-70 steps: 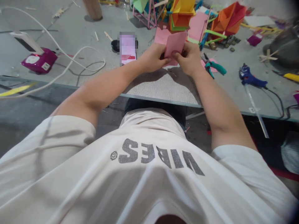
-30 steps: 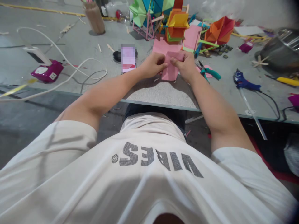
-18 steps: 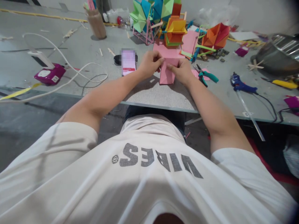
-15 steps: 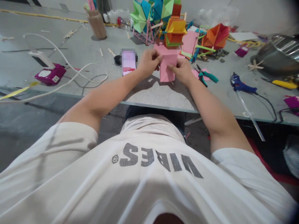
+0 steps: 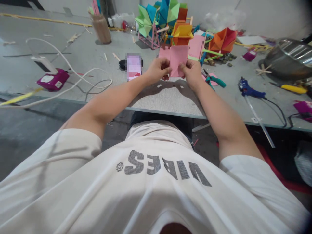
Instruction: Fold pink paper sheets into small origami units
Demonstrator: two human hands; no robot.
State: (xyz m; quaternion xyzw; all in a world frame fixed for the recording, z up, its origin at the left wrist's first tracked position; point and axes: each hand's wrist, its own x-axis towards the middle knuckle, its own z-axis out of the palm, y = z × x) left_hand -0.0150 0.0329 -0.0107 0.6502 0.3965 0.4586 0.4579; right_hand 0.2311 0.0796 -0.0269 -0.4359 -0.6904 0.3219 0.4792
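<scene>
A pink folded paper (image 5: 179, 60) is held up just above the table between my two hands. My left hand (image 5: 159, 69) pinches its lower left edge with thumb and fingers. At its lower right, my right hand (image 5: 192, 72) grips it, the thumb lying on the near face. Behind it, more pink paper (image 5: 163, 53) shows in part. Teal-handled pliers (image 5: 214, 79) lie beside my right hand on a scrap of pink paper. To the left of my left hand are a phone (image 5: 134, 67) and a black object (image 5: 122, 64) partly behind it.
Colourful folded-paper models (image 5: 163, 19) stand at the back, with an orange one (image 5: 223, 40) to their right. A blue glue gun (image 5: 251, 89), a metal bowl (image 5: 287, 61) and a yellow-handled tool (image 5: 293, 88) lie right. Left are a jar (image 5: 101, 27) and a purple box (image 5: 53, 79) with a white cable.
The pink paper has been raised and turned, so a flat face now shows. My left hand has moved from its upper left edge to its lower left edge.
</scene>
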